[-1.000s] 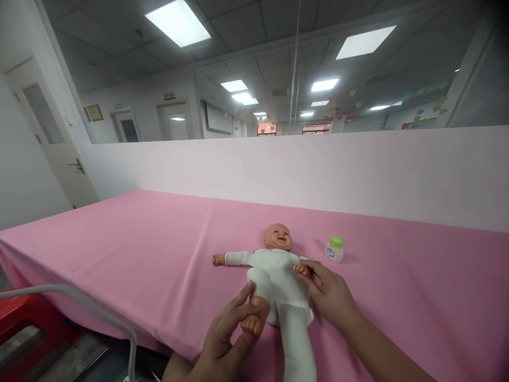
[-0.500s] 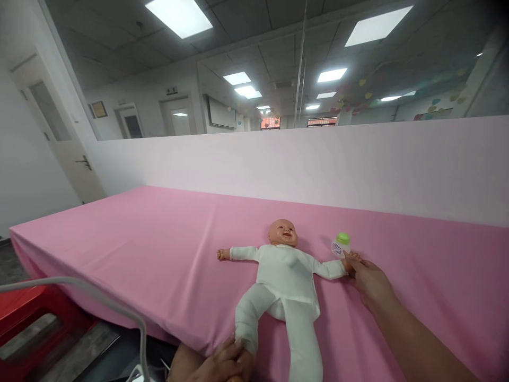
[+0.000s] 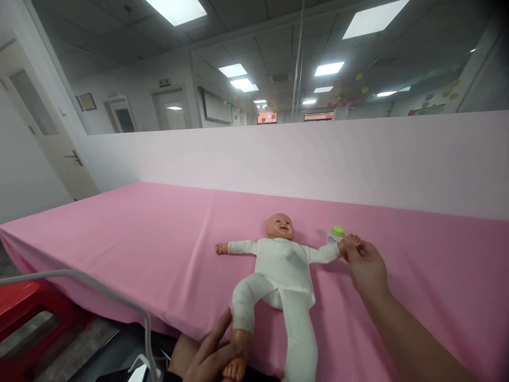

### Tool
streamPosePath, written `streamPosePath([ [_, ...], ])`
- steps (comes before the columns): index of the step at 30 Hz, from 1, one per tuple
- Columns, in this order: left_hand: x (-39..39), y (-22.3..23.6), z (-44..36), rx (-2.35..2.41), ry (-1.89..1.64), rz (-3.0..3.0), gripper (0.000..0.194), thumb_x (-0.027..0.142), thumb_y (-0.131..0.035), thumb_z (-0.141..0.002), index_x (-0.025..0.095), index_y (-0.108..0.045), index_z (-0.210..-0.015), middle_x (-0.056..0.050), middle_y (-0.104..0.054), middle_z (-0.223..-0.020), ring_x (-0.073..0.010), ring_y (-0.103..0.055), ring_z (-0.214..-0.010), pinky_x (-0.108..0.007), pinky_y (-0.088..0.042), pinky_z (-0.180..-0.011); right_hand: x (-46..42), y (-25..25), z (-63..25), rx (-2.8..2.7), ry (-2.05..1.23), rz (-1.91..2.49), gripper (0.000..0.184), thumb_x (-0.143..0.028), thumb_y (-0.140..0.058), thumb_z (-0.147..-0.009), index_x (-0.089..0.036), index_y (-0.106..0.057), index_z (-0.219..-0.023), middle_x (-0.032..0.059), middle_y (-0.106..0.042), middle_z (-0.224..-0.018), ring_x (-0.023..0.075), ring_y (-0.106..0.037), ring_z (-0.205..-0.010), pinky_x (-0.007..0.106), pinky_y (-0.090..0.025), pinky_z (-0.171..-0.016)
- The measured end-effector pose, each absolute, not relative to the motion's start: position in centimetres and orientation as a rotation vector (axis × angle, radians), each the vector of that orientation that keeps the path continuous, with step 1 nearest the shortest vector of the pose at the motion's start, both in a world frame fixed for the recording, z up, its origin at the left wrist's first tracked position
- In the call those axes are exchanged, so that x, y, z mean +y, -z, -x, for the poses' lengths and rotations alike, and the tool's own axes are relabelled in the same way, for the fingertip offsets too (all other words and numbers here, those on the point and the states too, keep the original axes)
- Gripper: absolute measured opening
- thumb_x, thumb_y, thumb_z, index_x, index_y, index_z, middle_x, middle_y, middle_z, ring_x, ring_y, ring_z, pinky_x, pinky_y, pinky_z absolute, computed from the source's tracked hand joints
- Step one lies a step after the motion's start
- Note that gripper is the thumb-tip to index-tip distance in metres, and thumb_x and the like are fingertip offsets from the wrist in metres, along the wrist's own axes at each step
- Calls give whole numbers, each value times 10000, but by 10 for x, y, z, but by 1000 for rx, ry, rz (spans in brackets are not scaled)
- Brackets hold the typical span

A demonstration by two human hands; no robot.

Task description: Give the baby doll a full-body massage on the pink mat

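A baby doll [image 3: 284, 265] in a white top and trousers lies on its back on the pink cloth [image 3: 159, 239], arms spread. My right hand [image 3: 366, 262] pinches the doll's hand on the right side, holding that arm out. Just behind that grip stands a small clear bottle with a green cap [image 3: 337, 232], its lower part partly hidden. At the bottom of the view, my left hand [image 3: 212, 353] is around the doll's bare foot [image 3: 235, 367], the index finger lying up along the ankle. The doll's other leg is stretched straight toward me.
A white wall [image 3: 246, 159] with clear panels above it runs along the back of the pink-covered table. At lower left are a red stool [image 3: 35, 307] and a grey cable [image 3: 99, 286] curving past the table edge. A door [image 3: 51, 122] is at far left.
My right hand has lifted the doll's arm a little. My left fingers have shifted on the leg, so the ankle and foot now show. The whole view has shifted slightly.
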State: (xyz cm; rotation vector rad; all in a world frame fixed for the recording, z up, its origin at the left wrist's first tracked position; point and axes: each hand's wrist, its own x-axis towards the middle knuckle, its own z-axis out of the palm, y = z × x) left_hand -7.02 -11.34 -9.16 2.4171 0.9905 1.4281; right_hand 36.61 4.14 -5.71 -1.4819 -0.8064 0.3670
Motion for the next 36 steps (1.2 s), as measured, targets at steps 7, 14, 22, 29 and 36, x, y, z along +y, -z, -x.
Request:
streamPosePath([
  [7, -102, 57, 43, 934, -1403, -2251, 378, 397, -589, -1055, 341, -671, -1419, -85, -492, -1644, -323, -608, -1394, -427, -583, -1088, 2, 28, -302, -1327, -230, 1349, 375, -505, -700, -928, -266, -711, -1217, 68, -792, -1176, 281, -762, -1069, 432, -619, -962],
  [14, -87, 27, 15, 954, -1292, -2203, 386, 309, -624, -1044, 338, -664, -1427, -61, -503, -1637, -291, -505, -1491, -419, -502, -1187, 3, 47, -272, -2023, 5, 1059, 294, -203, -562, -969, -254, -741, -1197, 79, -776, -1258, 278, -718, -1215, 486, -586, -1062],
  [22, -57, 28, -7, 839, -1337, -2126, 354, 365, -593, -1065, 280, -686, -1396, -105, -518, -1624, -312, -452, -1529, -490, -470, -1206, 2, 46, -268, -2160, 52, 1014, 358, -127, -539, -961, -227, -754, -1229, 106, -751, -1319, 295, -690, -1266, 523, -573, -1087],
  [29, -74, 30, 10, 803, -1354, -2036, 318, 382, -629, -1044, 288, -739, -1327, -98, -542, -1605, -333, -461, -1522, -514, -487, -1195, 3, 42, -280, -1826, -207, 1207, 307, -277, -622, -951, -280, -735, -1236, 57, -779, -1246, 277, -731, -1169, 496, -591, -1039],
  [36, -104, 59, 57, 1005, -1303, -1967, 322, 460, -646, -1020, 313, -777, -1274, -82, -574, -1580, -346, -617, -1383, -465, -570, -1114, 21, 38, -327, -1044, -443, 1322, 427, -506, -742, -886, -220, -697, -1200, 100, -774, -1249, 289, -733, -1165, 492, -561, -1068],
])
